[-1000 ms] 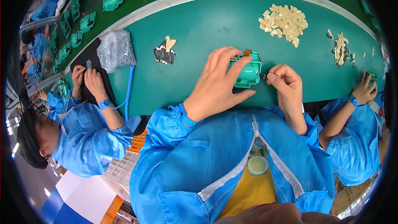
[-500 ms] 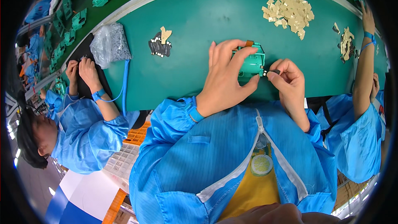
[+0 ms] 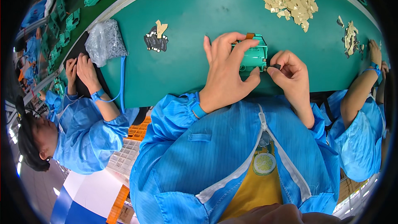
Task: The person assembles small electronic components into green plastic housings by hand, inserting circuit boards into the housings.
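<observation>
"Left grip, seen from the head: what has it got?"

"Grasping a green plastic housing: fingers over its far left part, thumb by its near edge. An orange-brown strip shows at the housing's far edge, beside the fingers."

"And the right grip?"

"Pinching a small black piece between thumb and forefinger, just beside the housing's right side. Whether the two touch, I cannot tell."

"So where is the housing?"

"Between both grips, over the green surface, near the person's chest. I can't tell if it rests there."

"What else lies about?"

"Beyond it to the right, a heap of cream pieces. Leftward, a cluster of dark pieces, one cream piece overlapping it. Farther left, a clear bag of small grey parts, near a co-worker's hands."
</observation>
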